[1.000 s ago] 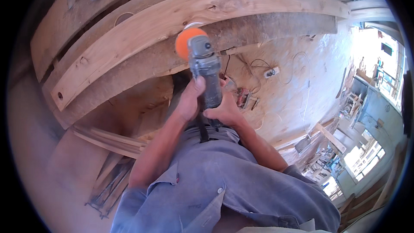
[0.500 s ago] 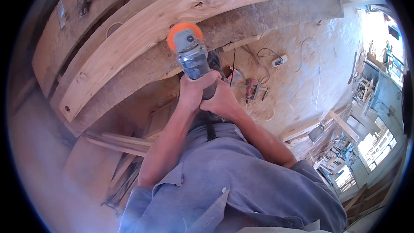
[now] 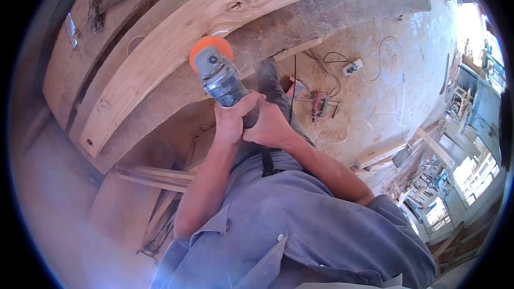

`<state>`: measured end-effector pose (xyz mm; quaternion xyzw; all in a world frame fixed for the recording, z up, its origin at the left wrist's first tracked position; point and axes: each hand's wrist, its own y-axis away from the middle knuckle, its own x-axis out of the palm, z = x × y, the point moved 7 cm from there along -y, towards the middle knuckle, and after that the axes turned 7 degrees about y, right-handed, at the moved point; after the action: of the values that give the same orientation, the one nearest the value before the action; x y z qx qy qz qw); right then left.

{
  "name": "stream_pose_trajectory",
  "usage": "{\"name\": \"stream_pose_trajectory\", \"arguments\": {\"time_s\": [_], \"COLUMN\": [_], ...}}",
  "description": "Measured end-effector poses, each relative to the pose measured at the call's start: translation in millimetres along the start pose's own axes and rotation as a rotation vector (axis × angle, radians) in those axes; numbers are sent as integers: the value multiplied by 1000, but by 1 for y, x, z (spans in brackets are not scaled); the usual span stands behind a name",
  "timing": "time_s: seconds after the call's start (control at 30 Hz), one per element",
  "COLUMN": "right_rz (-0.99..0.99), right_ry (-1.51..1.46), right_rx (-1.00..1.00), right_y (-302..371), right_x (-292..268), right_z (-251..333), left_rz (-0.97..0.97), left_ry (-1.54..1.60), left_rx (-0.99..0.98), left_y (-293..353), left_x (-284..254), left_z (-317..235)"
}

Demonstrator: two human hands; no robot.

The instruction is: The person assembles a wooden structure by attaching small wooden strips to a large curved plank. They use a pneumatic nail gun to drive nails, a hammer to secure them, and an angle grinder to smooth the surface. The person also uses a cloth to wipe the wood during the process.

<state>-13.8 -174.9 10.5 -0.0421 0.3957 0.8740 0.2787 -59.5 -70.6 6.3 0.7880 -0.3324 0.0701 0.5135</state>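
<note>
In the upper middle of the frame, a grey angle grinder with an orange disc sits at the near edge of a pale wooden plank; whether they touch I cannot tell. The left hand wraps its body, the right hand closes around the rear, right beside it. A red tool lies on the floor right of centre.

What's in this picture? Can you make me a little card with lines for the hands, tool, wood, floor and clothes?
Left hand: wrapped around the sander
Right hand: also gripping it, farther from the disc
Disc: round, orange, at the sander's far end
Plank: long, curved, pale, with knots
Disc touching plank: can't tell from this angle
Board: darker, along the plank's near side
Floor: red tool, cords
Shirt: greyish blue
</note>
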Motion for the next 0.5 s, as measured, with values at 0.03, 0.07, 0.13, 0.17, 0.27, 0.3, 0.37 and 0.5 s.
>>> {"name": "stream_pose_trajectory", "arguments": {"time_s": [0.03,0.07,0.13,0.17,0.27,0.3,0.37,0.5], "right_rz": [-15,-22,-24,-39,-15,-28,-45,-25], "right_ry": [-24,-45,-75,-92,-8,-1,17,-138], "right_rx": [1,0,1,6,-5,-24,-60,21], "right_y": [0,1,2,2,2,1,-1,-2], "right_x": [-4,-5,-13,-18,0,2,5,-17], "right_z": [1,3,10,10,5,3,5,12], "left_rz": [4,7,13,29,-17,-9,-1,10], "left_ry": [-44,-61,-95,-86,-128,-116,-86,-240], "left_rx": [-3,4,19,18,-19,-3,30,37], "left_y": [-2,-5,-11,-13,-3,-3,-1,-16], "left_x": [5,9,14,17,-2,-1,-2,14], "left_z": [1,4,8,9,6,4,2,5]}}
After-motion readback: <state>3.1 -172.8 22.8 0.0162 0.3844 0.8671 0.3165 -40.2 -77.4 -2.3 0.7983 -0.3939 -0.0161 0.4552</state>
